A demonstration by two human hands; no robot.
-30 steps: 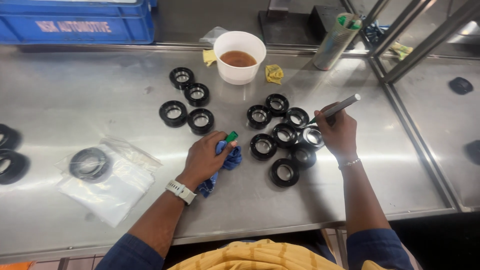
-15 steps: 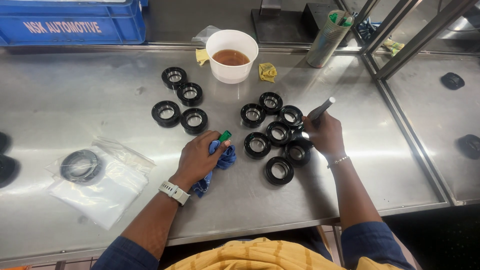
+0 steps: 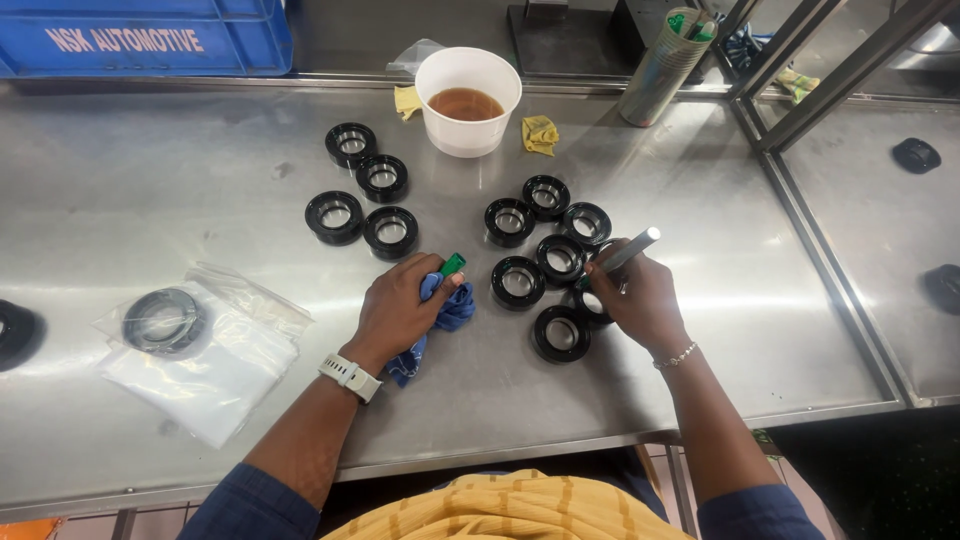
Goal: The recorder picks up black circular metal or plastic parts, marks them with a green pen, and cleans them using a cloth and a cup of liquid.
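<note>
My left hand [image 3: 400, 305] rests on the steel table [image 3: 150, 200], closed on a blue cloth [image 3: 440, 320] and a small green cap [image 3: 453, 264]. My right hand [image 3: 635, 295] grips a silver marker pen [image 3: 628, 250], its tip down on a black ring [image 3: 590, 305] at the right of a cluster of several black bearing rings [image 3: 548, 240]. Another ring [image 3: 561, 333] lies just below that hand. A second group of several rings [image 3: 362, 190] sits to the upper left.
A white cup of brown liquid [image 3: 467, 100] stands at the back with yellow cloth scraps [image 3: 540, 133] beside it. A clear plastic bag with a ring [image 3: 165, 320] lies at the left. A blue crate [image 3: 140, 35] and a metal frame [image 3: 800, 90] border the table.
My right hand has shifted down and left over the ring cluster, with the pen tilted lower. My left hand stays on the cloth.
</note>
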